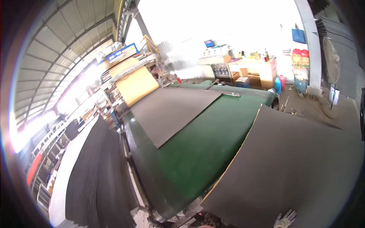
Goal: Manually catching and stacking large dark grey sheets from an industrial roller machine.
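My right hand, in a pale glove, shows at the lower edge. Its fingers are stretched out over a large dark grey sheet with a thin yellowish left edge, and they appear to lie flat on it. I do not see my left hand. To the left of that sheet runs a wide green conveyor belt. On the belt's far part lies another dark grey sheet, set at an angle. Its far end reaches toward a machine with a yellow sloping panel.
A tall stack of dark sheets stands left of the belt's metal side rail. Beyond the belt are a control console and a desk. A standing fan and a steel post are at the far right.
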